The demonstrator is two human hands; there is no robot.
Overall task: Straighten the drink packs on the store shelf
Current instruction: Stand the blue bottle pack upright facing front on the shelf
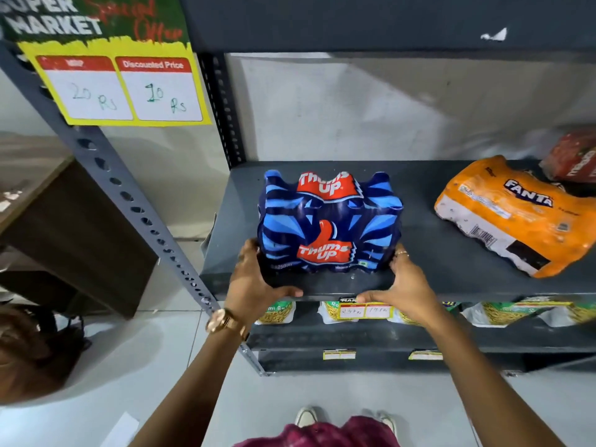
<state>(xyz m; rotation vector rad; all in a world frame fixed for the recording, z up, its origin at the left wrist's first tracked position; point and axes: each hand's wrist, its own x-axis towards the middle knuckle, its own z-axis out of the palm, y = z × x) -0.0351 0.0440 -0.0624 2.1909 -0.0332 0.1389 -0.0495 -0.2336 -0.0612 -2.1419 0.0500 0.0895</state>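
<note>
A blue Thums Up drink pack (329,221) stands upright near the front left of the dark grey shelf (451,253), its label facing me. My left hand (254,279) grips its lower left corner and my right hand (403,282) grips its lower right corner, thumbs along the shelf's front edge. An orange Fanta pack (512,214) lies tipped over and skewed on the right of the same shelf. A red pack (574,156) lies tilted behind the Fanta pack at the far right, partly cut off by the frame.
A slotted grey upright (129,195) with a yellow price sign (119,88) stands at the left. A lower shelf (419,337) holds yellow-green snack packets (503,312). A brown wooden counter (64,227) sits at the far left. My shoes show on the pale floor below.
</note>
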